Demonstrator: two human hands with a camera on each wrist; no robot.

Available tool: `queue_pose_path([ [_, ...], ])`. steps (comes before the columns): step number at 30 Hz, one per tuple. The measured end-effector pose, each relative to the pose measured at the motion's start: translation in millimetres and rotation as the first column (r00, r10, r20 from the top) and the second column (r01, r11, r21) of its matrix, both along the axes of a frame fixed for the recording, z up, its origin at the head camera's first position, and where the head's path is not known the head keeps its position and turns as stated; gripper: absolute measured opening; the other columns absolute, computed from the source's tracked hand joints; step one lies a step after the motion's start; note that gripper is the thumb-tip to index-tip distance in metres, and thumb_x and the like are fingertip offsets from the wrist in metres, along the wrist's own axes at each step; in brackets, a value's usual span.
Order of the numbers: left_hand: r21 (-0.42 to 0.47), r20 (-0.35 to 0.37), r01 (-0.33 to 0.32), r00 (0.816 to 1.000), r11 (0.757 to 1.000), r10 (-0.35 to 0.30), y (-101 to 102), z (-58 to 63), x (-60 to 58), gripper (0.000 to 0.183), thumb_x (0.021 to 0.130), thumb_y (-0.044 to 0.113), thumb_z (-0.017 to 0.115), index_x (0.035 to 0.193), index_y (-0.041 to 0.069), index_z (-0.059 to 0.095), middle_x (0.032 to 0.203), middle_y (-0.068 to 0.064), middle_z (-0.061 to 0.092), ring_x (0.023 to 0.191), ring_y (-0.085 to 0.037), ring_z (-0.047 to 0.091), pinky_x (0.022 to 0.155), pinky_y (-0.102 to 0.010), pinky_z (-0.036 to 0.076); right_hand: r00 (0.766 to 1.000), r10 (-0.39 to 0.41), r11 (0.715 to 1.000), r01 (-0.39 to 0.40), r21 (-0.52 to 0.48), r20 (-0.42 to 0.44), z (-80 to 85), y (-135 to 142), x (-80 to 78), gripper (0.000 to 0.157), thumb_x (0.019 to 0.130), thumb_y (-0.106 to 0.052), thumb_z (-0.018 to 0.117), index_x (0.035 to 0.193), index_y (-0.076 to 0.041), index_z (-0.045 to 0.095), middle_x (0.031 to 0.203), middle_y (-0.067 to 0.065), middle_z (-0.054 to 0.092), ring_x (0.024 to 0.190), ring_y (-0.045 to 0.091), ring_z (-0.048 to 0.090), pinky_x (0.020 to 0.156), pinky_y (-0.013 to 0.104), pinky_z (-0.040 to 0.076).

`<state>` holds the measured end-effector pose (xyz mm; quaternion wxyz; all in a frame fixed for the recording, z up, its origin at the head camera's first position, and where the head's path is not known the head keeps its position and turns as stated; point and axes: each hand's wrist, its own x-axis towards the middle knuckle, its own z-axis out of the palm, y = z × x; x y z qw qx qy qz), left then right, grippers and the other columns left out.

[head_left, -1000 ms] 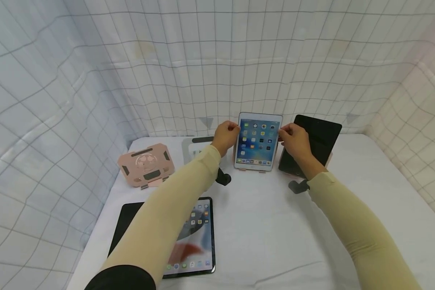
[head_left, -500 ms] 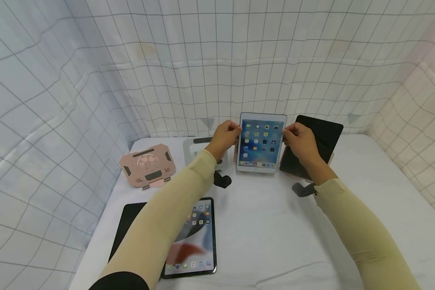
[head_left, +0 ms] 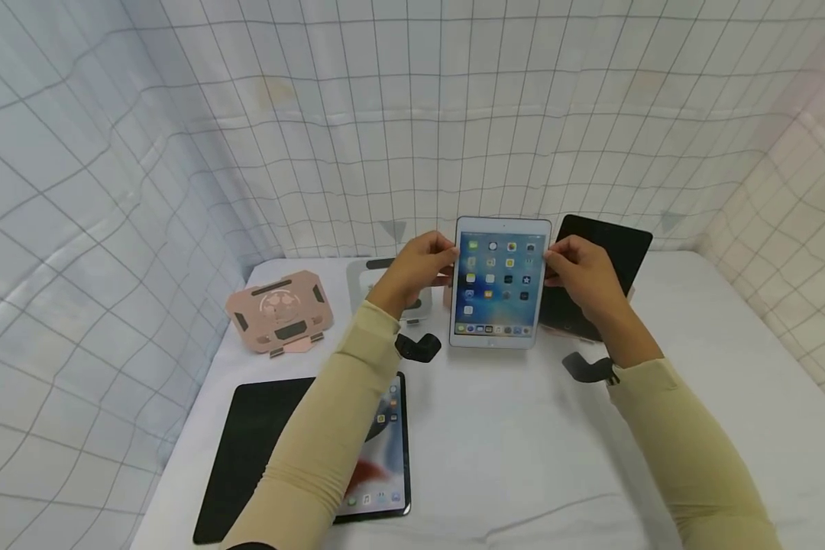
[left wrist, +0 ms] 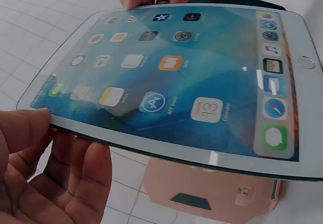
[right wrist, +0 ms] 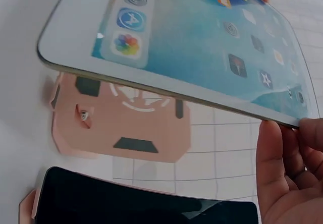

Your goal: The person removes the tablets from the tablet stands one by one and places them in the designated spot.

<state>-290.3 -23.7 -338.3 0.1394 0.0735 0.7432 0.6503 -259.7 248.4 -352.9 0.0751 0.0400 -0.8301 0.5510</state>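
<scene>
Tablet [head_left: 500,283] drawn nearer, fingers [right wrist: 271,151] pinching its sides

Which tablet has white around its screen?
The white tablet, pinched between the left hand and the right hand; the dark tablet at right and the flat tablet at front left have black frames.

There are three tablets [head_left: 498,283] [head_left: 626,252] [head_left: 395,443], one dark flat panel [head_left: 261,428], three pink stands [head_left: 278,313] [right wrist: 101,128] [right wrist: 26,209], one grey stand [head_left: 357,284], two hands [head_left: 415,267] [head_left: 584,275] and two black wrist-mounted pieces [head_left: 418,347] [head_left: 587,369].
</scene>
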Motion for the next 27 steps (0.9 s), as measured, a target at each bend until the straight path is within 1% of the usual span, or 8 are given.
queue_pose_path([
  [4, 0.002, -0.003, 0.008, 1.0, 1.0, -0.008, -1.0, 1.2, 7.7, 0.011, 0.102, 0.017, 0.059, 0.104, 0.007, 0.058, 0.103, -0.008, 0.06, 0.089, -0.022, 0.06, 0.081, -0.034, 0.056, 0.999, 0.036, 0.999, -0.036, -0.007, -0.001, 1.3, 2.4, 6.8, 0.026, 0.102, -0.024, 0.058, 0.108, 0.002, 0.056, 0.105, 0.015, 0.061, 0.09, 0.022, 0.065, 0.074, 0.026, 0.057],
  [9, -0.012, -0.019, -0.013, 1.0, 1.0, 0.013, -3.5, -0.1, 22.1, 0.01, 0.102, 0.015, 0.058, 0.104, 0.005, 0.057, 0.1, -0.009, 0.059, 0.087, -0.021, 0.06, 0.078, -0.032, 0.057, 0.995, 0.098, 0.995, -0.098, -0.019, -0.008, 0.1, 4.9, 10.9, 0.025, 0.102, -0.021, 0.058, 0.108, 0.003, 0.056, 0.104, 0.015, 0.06, 0.088, 0.022, 0.064, 0.074, 0.027, 0.057],
  [12, -0.02, -0.041, -0.023, 0.999, 1.0, 0.023, -7.3, 0.7, 31.4, 0.01, 0.102, 0.014, 0.057, 0.105, 0.004, 0.057, 0.1, -0.01, 0.058, 0.087, -0.021, 0.059, 0.078, -0.032, 0.057, 0.992, 0.128, 0.992, -0.128, -0.018, -0.024, 2.4, 3.2, 14.2, 0.024, 0.101, -0.019, 0.059, 0.106, 0.004, 0.057, 0.103, 0.015, 0.06, 0.086, 0.021, 0.064, 0.074, 0.027, 0.058],
  [17, -0.013, -0.075, -0.023, 0.997, 1.0, 0.022, -10.8, 2.2, 45.7, 0.011, 0.103, 0.014, 0.056, 0.107, 0.004, 0.057, 0.101, -0.011, 0.057, 0.089, -0.023, 0.059, 0.079, -0.033, 0.057, 0.988, 0.143, 0.99, -0.143, 0.003, -0.057, 7.8, 1.3, 24.7, 0.021, 0.101, -0.017, 0.058, 0.103, 0.004, 0.057, 0.1, 0.016, 0.06, 0.084, 0.021, 0.064, 0.073, 0.028, 0.058],
  [20, -0.018, -0.08, -0.028, 0.996, 0.999, 0.026, -12.4, 2.9, 53.2, 0.011, 0.103, 0.013, 0.056, 0.107, 0.003, 0.056, 0.101, -0.012, 0.057, 0.091, -0.024, 0.059, 0.08, -0.033, 0.057, 0.987, 0.145, 0.989, -0.144, 0.02, -0.065, 10.6, -0.3, 30.0, 0.019, 0.101, -0.014, 0.057, 0.103, 0.005, 0.057, 0.099, 0.016, 0.06, 0.082, 0.02, 0.064, 0.071, 0.027, 0.058],
  [24, -0.026, -0.068, -0.044, 0.997, 0.999, 0.042, -14.9, 0.6, 60.5, 0.011, 0.102, 0.012, 0.056, 0.109, 0.004, 0.057, 0.102, -0.012, 0.057, 0.09, -0.024, 0.06, 0.08, -0.033, 0.058, 0.987, 0.149, 0.988, -0.146, 0.041, -0.063, 10.9, -4.1, 34.7, 0.017, 0.101, -0.013, 0.057, 0.101, 0.004, 0.058, 0.097, 0.017, 0.061, 0.079, 0.021, 0.064, 0.07, 0.026, 0.058],
  [27, -0.015, -0.049, -0.052, 0.997, 0.999, 0.051, -16.9, -4.8, 63.6, 0.01, 0.102, 0.012, 0.056, 0.109, 0.004, 0.056, 0.102, -0.011, 0.057, 0.088, -0.023, 0.06, 0.079, -0.033, 0.058, 0.987, 0.153, 0.987, -0.151, 0.052, -0.041, 6.4, -7.1, 36.3, 0.017, 0.102, -0.014, 0.057, 0.101, 0.003, 0.058, 0.096, 0.017, 0.061, 0.079, 0.023, 0.063, 0.07, 0.025, 0.058],
])
